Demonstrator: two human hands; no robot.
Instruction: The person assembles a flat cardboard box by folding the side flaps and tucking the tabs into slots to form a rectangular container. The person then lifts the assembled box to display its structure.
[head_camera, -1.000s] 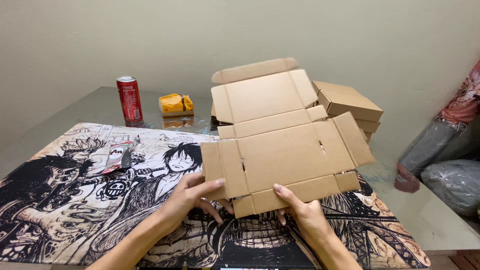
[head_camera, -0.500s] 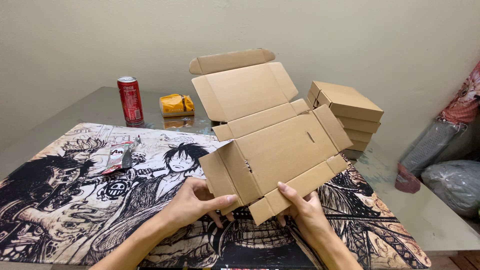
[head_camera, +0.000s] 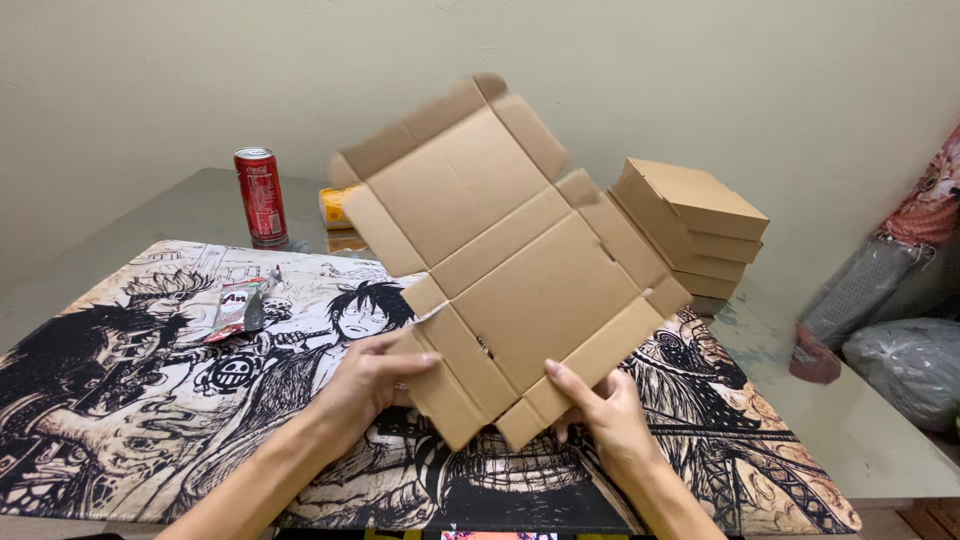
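At the centre of the frame a die-cut cardboard box blank (head_camera: 510, 270) stood tilted off the table, its upper flaps reaching toward the wall and its lower corner low between the two hands. The left hand (head_camera: 372, 378) gripped the lower left flap, thumb laid flat across the inner face and the other fingers curled behind it, so the fingers were narrow and closed on the board. The right hand (head_camera: 600, 410) pinched the bottom edge flap, thumb pointing up along the front with the fingers tucked under. Held this way by two neighbouring flaps, the sheet could pivot at its scored creases, which seemed the reason for the grip.

The board was plain brown corrugated stock, matte, with crisp fold lines, slits and rounded tabs.

Beneath it lay a large printed desk mat (head_camera: 130, 400) with black-and-cream comic artwork, smooth and slightly glossy, covering the glass table (head_camera: 880, 440). At the centre right a stack of folded mailer boxes (head_camera: 700, 225) sat squared up, probably kept within reach. In the upper left stood a red drink can (head_camera: 261, 195), upright, with a small yellow packet (head_camera: 334, 205) to its right, partly hidden by the blank. A crumpled foil wrapper (head_camera: 238, 308) lay on the mat at left.
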